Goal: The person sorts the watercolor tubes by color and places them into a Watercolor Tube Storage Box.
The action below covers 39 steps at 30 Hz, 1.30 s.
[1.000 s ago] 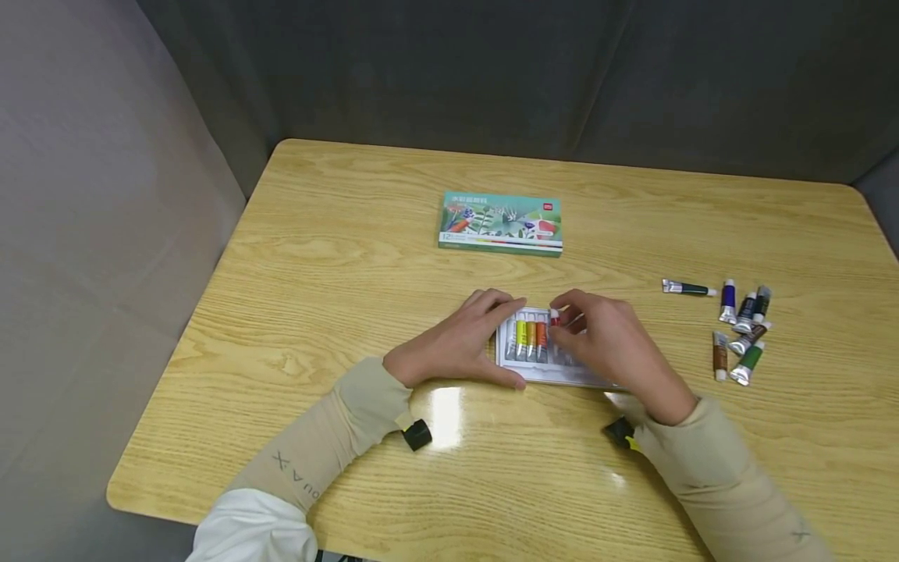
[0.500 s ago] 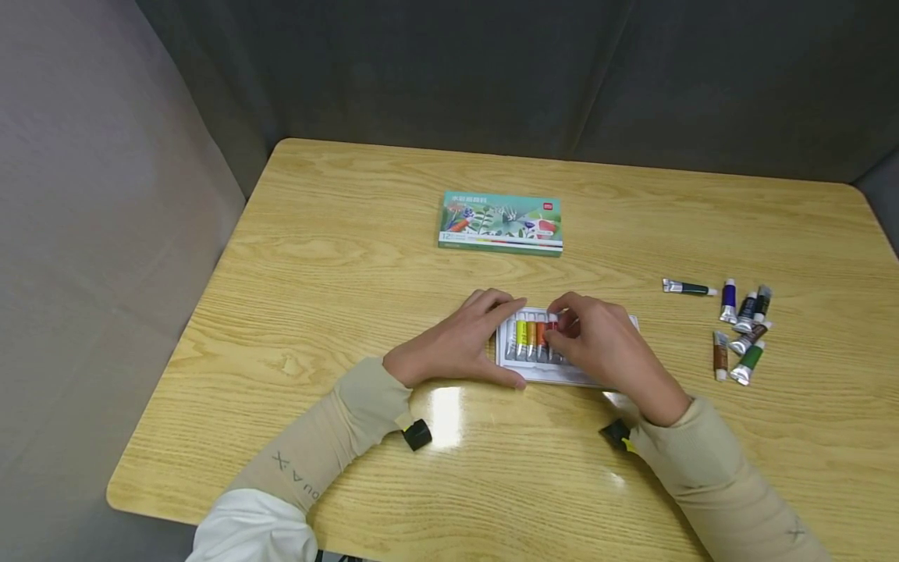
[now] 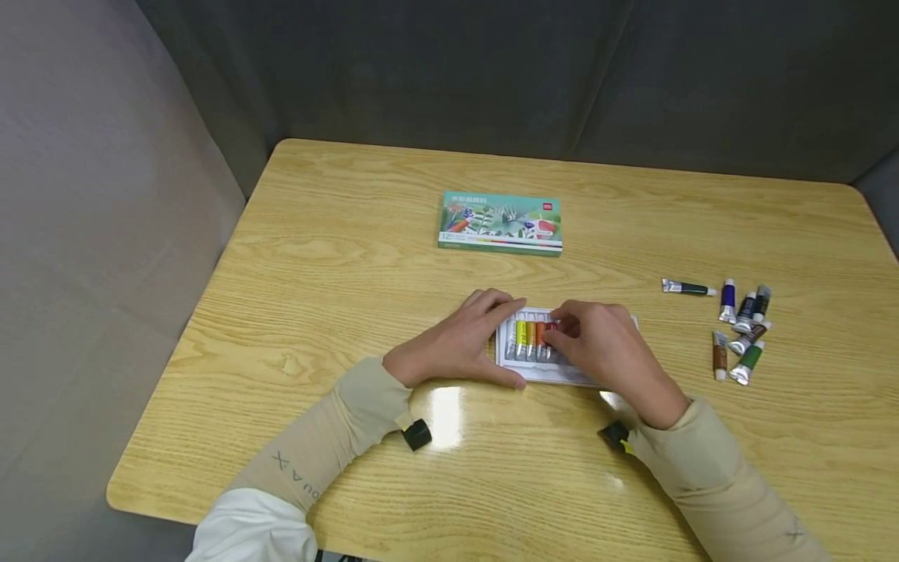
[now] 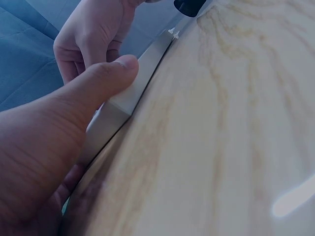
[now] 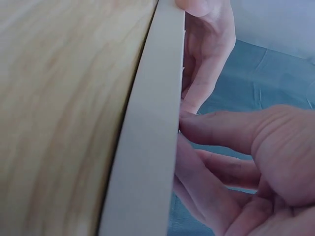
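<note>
While left hand (image 3: pixel 460 341) grips shallow white tray (image 3: pixel 544 374), right hand (image 3: pixel 600 337) pinches — seemingly — dark-red tube (image 3: pixel 551 329)

Wood tbl (image 3: pixel 337 257), dk curtain (image 3: pixel 435 78) behind, gray cloth (image 3: pixel 91 234)

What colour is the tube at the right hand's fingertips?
Dark red; the tube at the right hand shows best in the head view.

Wood-grain table (image 3: pixel 337 257): green printed box (image 3: pixel 500 226) farther back, white tray (image 3: pixel 548 374) nearer, seven loose tubes (image 3: pixel 745 314) at right.
</note>
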Each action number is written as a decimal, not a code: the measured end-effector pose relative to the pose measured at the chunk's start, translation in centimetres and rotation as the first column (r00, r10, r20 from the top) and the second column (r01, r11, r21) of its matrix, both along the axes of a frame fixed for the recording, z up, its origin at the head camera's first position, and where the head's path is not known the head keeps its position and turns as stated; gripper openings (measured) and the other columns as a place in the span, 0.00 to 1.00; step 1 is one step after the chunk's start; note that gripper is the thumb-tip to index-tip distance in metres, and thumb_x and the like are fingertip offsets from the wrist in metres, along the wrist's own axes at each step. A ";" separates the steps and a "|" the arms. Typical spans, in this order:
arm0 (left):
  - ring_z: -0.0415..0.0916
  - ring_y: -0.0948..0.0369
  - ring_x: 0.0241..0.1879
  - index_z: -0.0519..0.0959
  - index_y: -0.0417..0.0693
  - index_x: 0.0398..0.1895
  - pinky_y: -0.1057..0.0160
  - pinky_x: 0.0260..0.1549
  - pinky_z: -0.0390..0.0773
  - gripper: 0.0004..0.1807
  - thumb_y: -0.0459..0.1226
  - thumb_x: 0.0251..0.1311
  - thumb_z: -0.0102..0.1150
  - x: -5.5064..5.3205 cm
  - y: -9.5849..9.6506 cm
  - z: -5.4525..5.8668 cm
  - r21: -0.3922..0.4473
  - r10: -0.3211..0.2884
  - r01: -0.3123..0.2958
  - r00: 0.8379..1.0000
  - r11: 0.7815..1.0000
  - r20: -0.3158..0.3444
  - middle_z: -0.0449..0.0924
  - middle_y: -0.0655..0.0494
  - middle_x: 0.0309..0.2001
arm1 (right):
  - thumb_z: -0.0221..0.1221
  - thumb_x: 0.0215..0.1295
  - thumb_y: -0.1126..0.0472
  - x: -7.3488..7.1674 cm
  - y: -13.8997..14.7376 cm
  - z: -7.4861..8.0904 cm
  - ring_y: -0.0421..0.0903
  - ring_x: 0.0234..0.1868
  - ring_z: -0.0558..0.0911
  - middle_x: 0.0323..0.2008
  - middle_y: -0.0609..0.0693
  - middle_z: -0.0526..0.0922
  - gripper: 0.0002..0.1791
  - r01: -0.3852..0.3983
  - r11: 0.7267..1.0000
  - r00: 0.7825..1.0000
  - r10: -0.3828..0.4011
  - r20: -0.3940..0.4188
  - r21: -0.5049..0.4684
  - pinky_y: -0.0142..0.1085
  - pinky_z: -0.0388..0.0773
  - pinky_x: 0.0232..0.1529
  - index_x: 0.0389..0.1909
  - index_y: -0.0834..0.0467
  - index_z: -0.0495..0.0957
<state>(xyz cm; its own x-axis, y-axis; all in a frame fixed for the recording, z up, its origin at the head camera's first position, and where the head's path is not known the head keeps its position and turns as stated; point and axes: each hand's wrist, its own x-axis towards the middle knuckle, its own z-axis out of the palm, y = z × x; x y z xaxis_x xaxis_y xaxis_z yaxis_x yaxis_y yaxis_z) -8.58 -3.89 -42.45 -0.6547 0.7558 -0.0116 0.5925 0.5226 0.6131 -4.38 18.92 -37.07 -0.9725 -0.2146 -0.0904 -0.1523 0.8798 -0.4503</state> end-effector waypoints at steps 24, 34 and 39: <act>0.58 0.62 0.71 0.56 0.53 0.83 0.59 0.73 0.67 0.63 0.68 0.48 0.73 0.1 0.1 0.0 -0.008 0.004 -0.004 1.000 1.000 0.019 0.61 0.59 0.73 | 0.69 0.66 0.62 0.2 -0.3 0.0 0.48 0.36 0.85 0.41 0.59 0.91 0.12 -0.009 0.998 1.000 0.007 0.023 0.059 0.41 0.79 0.35 0.47 0.64 0.89; 0.57 0.62 0.73 0.55 0.53 0.83 0.57 0.75 0.67 0.63 0.68 0.49 0.73 0.1 0.0 -0.1 -0.002 0.002 -0.002 1.000 1.000 0.025 0.60 0.59 0.74 | 0.69 0.65 0.62 0.1 -0.3 -0.2 0.48 0.36 0.85 0.39 0.59 0.91 0.12 -0.021 0.998 1.000 0.021 0.004 0.066 0.42 0.79 0.36 0.46 0.64 0.89; 0.57 0.62 0.73 0.55 0.53 0.83 0.57 0.74 0.67 0.63 0.68 0.49 0.73 0.1 0.0 -0.1 0.000 0.000 0.000 1.000 1.000 0.027 0.60 0.59 0.74 | 0.69 0.65 0.62 0.1 -0.2 -0.2 0.48 0.36 0.86 0.39 0.59 0.91 0.12 -0.027 0.997 1.000 0.028 -0.009 0.068 0.42 0.80 0.35 0.46 0.64 0.89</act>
